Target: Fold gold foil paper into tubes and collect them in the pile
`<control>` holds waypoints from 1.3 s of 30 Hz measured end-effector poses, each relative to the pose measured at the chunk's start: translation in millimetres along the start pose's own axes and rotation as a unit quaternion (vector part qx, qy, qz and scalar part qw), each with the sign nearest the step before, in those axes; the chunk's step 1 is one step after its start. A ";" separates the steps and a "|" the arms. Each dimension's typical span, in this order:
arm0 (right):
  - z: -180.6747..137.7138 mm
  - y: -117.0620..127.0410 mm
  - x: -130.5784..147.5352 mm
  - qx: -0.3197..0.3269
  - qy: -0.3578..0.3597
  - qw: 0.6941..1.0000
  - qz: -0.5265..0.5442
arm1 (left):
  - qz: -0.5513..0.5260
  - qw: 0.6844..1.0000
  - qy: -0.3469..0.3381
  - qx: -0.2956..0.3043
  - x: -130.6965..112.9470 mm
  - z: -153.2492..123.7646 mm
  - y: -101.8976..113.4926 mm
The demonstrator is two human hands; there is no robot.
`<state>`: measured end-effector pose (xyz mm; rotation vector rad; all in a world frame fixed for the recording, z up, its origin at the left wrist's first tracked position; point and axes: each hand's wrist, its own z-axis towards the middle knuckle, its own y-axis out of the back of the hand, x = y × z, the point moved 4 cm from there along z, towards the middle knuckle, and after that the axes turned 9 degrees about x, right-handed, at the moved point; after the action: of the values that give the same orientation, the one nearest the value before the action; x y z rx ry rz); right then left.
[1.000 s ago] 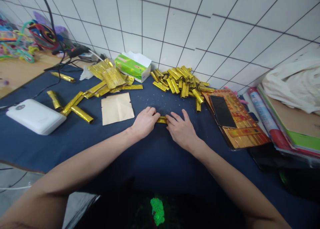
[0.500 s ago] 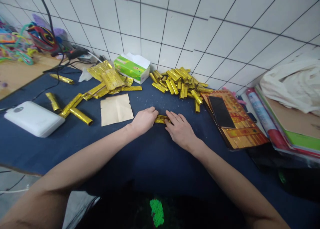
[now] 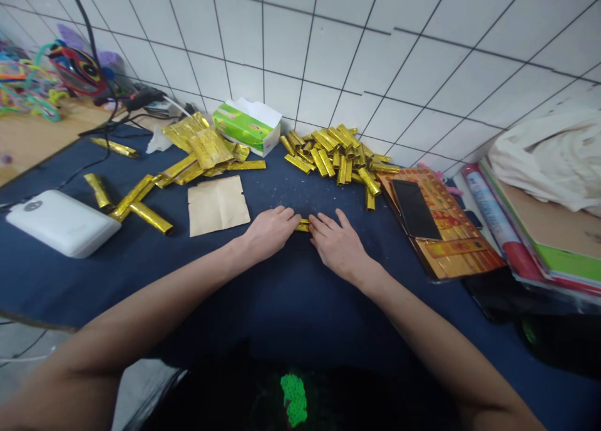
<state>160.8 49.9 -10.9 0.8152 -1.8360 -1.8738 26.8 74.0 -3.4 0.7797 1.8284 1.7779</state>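
Observation:
On the dark blue table top in front of me lies a narrow folded strip of gold foil paper (image 3: 303, 225). Only its short middle part shows; my hands cover both ends. My left hand (image 3: 272, 232) is closed over the left end, fingers bunched together and pressing down. At the right end my right hand (image 3: 340, 243) grips it, the thumb on the near side and the fingers laid over the top, one finger lifted apart. Left of my hands rests a flat tan paper square (image 3: 218, 206). Behind is a heap of rolled gold foil paper tubes (image 3: 335, 152).
More gold foil pieces (image 3: 209, 148) and tubes (image 3: 151, 217) lie at the left, near a white power bank (image 3: 63, 223). A green tissue box (image 3: 246, 125) stands by the tiled wall. To the right, a black phone (image 3: 416, 209) rests on an orange-gold packet (image 3: 462, 249).
My left hand has shifted slightly right along the strip, its fingers stretching flatter over it. Less of the gold strip shows between my hands. One right-hand finger is raised more.

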 end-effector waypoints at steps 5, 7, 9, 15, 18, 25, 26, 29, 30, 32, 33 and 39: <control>-0.1 -0.1 -1.7 -0.009 0.000 1.000 0.012 | 0.019 1.000 -0.020 -0.011 -1.6 -5.8 -0.1; 0.3 -0.4 -4.2 -0.016 -0.004 0.999 0.028 | 0.031 0.999 -0.025 -0.020 -1.4 -5.5 -0.5; 1.2 -0.8 -7.9 -0.024 -0.007 0.999 0.048 | 0.034 0.999 -0.029 -0.029 -1.1 -4.4 -0.6; 0.0 -0.7 -21.3 -0.042 0.006 0.996 0.076 | 0.022 0.999 -0.028 -0.028 0.9 -4.4 -1.1; -3.9 0.7 -24.5 -0.026 -0.001 0.998 0.053 | 0.020 0.999 -0.023 -0.023 0.9 -6.3 -1.6; -8.4 5.8 -12.7 -0.008 -0.005 1.000 0.001 | -0.006 0.999 -0.041 -0.030 -3.6 -6.0 -5.4; -8.7 6.0 -11.3 -0.009 -0.005 1.000 -0.001 | -0.005 0.999 -0.039 -0.026 -3.5 -5.7 -5.9; -9.5 5.9 -8.9 -0.012 -0.008 1.000 0.007 | 0.005 0.999 -0.035 -0.017 -3.7 -5.6 -5.3; -9.6 5.4 -7.9 -0.009 -0.009 1.000 0.012 | 0.008 0.999 -0.035 -0.012 -4.3 -5.8 -4.8; -9.7 3.5 -4.8 0.008 -0.010 1.000 0.023 | 0.011 0.999 -0.031 0.001 -6.7 -6.7 -4.5; -9.7 2.3 -2.8 0.019 -0.012 0.999 0.027 | 0.011 1.000 -0.027 0.010 -8.6 -7.5 -4.9; -14.3 -4.6 7.5 0.069 -0.038 0.996 0.042 | -0.011 0.999 0.032 0.015 -20.8 -19.1 -15.5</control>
<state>164.9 34.6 -16.1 0.7088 -2.0311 -1.7646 27.8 45.9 -19.0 0.7188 1.9005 1.7845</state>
